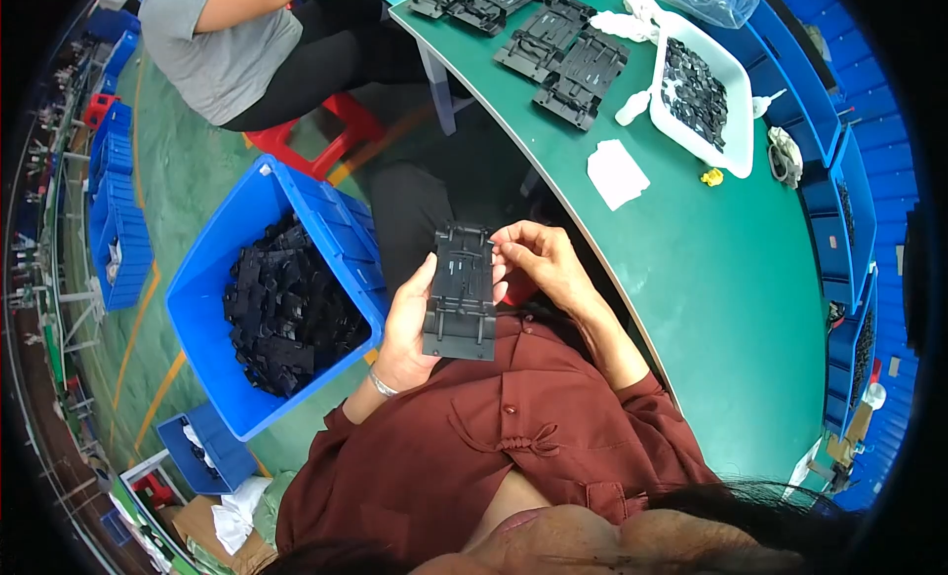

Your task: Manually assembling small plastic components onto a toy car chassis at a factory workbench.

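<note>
A flat black plastic part (462, 288) with raised ribs and clips is held upright in front of my body. My left hand (406, 323) grips it along the left edge, its fingers passing behind. At the upper right corner, my right hand (545, 264) has thumb and index finger pinched together against the edge. Whether a small piece sits in that pinch is too small to make out. Similar black plastic parts (563, 61) lie on the green table (681, 288) at the far side.
Left of me stands a blue bin (212, 377) heaped with black parts (286, 308). A white tray (736, 91) of small black pieces, white paper (617, 173) and a yellow scrap (712, 178) lie on the table. Blue bins (805, 190) line its right edge. Another person (247, 51) sits at far left.
</note>
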A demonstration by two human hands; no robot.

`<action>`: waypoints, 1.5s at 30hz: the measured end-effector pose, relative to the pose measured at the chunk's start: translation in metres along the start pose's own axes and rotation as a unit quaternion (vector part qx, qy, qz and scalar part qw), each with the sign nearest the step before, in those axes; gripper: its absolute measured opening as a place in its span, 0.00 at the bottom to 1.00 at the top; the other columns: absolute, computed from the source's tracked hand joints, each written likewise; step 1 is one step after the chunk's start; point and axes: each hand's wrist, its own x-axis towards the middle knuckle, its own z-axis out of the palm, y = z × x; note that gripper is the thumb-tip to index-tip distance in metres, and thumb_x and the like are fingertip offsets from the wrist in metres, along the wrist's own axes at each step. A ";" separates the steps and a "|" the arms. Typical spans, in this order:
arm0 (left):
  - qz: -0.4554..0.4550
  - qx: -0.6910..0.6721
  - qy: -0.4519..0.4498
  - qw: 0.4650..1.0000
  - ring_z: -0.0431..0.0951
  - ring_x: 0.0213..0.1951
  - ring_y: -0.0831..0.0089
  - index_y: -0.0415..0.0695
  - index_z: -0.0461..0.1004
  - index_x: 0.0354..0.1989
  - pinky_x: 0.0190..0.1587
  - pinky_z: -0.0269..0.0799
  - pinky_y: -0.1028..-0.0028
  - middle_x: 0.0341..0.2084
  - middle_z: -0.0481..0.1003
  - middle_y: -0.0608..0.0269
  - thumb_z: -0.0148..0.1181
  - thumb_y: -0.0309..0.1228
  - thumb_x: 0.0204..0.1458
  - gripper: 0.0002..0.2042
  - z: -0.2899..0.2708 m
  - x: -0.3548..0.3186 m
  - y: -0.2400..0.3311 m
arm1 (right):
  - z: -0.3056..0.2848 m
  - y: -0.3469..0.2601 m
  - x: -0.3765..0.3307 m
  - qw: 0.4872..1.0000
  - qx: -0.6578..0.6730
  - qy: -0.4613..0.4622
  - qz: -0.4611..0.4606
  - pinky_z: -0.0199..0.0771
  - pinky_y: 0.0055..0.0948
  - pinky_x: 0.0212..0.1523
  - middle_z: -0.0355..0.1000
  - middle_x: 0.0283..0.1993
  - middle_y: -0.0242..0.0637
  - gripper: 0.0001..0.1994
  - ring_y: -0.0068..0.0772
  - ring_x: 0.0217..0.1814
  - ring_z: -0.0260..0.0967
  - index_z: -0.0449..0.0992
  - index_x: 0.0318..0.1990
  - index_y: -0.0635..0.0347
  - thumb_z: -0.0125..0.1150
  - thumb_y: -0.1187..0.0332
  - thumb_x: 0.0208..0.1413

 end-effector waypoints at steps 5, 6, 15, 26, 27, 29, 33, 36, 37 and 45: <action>-0.008 -0.013 -0.026 1.000 0.76 0.59 0.52 0.30 0.62 0.65 0.65 0.71 0.57 0.58 0.72 0.41 0.36 0.46 0.72 0.29 -0.003 0.000 0.001 | 0.000 0.005 0.000 1.000 -0.008 -0.002 -0.005 0.75 0.21 0.46 0.78 0.40 0.32 0.10 0.19 0.41 0.75 0.78 0.46 0.70 0.56 0.71 0.67; -0.014 -0.011 -0.035 0.999 0.76 0.59 0.52 0.30 0.62 0.65 0.65 0.71 0.57 0.58 0.72 0.41 0.36 0.46 0.72 0.29 -0.004 0.000 0.001 | -0.001 0.006 0.000 1.000 -0.008 -0.002 -0.004 0.75 0.21 0.46 0.78 0.40 0.32 0.10 0.19 0.41 0.75 0.78 0.46 0.70 0.56 0.71 0.67; -0.015 -0.034 -0.001 0.999 0.76 0.58 0.51 0.32 0.63 0.65 0.64 0.72 0.56 0.57 0.73 0.41 0.37 0.48 0.71 0.29 -0.001 0.002 0.000 | -0.001 0.009 0.002 1.000 0.018 -0.004 -0.001 0.75 0.20 0.45 0.79 0.39 0.32 0.10 0.19 0.40 0.75 0.78 0.46 0.69 0.59 0.69 0.66; 0.026 0.162 0.039 0.986 0.81 0.50 0.52 0.39 0.65 0.65 0.50 0.83 0.63 0.53 0.76 0.44 0.37 0.50 0.71 0.28 0.006 -0.006 -0.010 | -0.001 0.006 -0.001 0.991 -0.121 0.027 -0.046 0.74 0.19 0.38 0.77 0.34 0.29 0.06 0.16 0.35 0.73 0.78 0.41 0.66 0.63 0.72 0.60; 0.038 0.194 0.049 0.979 0.82 0.48 0.53 0.39 0.66 0.64 0.49 0.83 0.64 0.52 0.77 0.46 0.36 0.50 0.71 0.28 0.007 -0.006 -0.010 | 0.000 0.003 -0.002 0.991 -0.121 0.027 -0.046 0.74 0.19 0.38 0.77 0.34 0.29 0.06 0.16 0.35 0.73 0.78 0.41 0.66 0.63 0.72 0.60; 0.045 0.220 0.045 0.973 0.83 0.48 0.55 0.39 0.66 0.64 0.48 0.83 0.65 0.52 0.77 0.47 0.36 0.50 0.71 0.28 0.006 -0.007 -0.011 | 0.002 -0.001 -0.003 0.978 -0.188 0.056 -0.071 0.72 0.24 0.30 0.78 0.31 0.35 0.06 0.20 0.30 0.73 0.79 0.39 0.67 0.63 0.73 0.57; 0.061 0.265 0.033 0.962 0.84 0.44 0.62 0.34 0.69 0.58 0.45 0.82 0.70 0.49 0.79 0.50 0.37 0.49 0.72 0.28 0.011 -0.006 -0.012 | 0.000 0.004 -0.002 0.967 -0.213 0.071 -0.119 0.71 0.25 0.29 0.78 0.32 0.38 0.07 0.23 0.28 0.73 0.79 0.38 0.67 0.64 0.73 0.55; 0.069 0.295 0.026 0.953 0.84 0.44 0.63 0.34 0.69 0.58 0.44 0.82 0.72 0.48 0.79 0.51 0.36 0.49 0.72 0.28 0.007 -0.005 -0.012 | 0.000 0.001 -0.003 0.968 -0.220 0.066 -0.102 0.75 0.21 0.36 0.77 0.34 0.34 0.07 0.19 0.34 0.75 0.79 0.39 0.68 0.64 0.73 0.56; 0.070 0.294 0.027 0.953 0.84 0.44 0.63 0.34 0.69 0.58 0.44 0.82 0.72 0.48 0.79 0.51 0.36 0.49 0.72 0.28 0.007 -0.005 -0.013 | 0.001 -0.001 -0.004 0.963 -0.235 0.072 -0.113 0.76 0.22 0.37 0.78 0.34 0.35 0.06 0.20 0.35 0.75 0.79 0.38 0.68 0.64 0.74 0.56; 0.100 0.344 0.003 0.933 0.83 0.43 0.67 0.34 0.68 0.60 0.46 0.79 0.74 0.48 0.79 0.53 0.35 0.46 0.73 0.26 0.007 -0.006 -0.014 | 0.006 -0.007 -0.006 0.957 -0.222 0.092 -0.161 0.76 0.24 0.39 0.78 0.36 0.38 0.06 0.25 0.36 0.77 0.79 0.36 0.68 0.66 0.75 0.54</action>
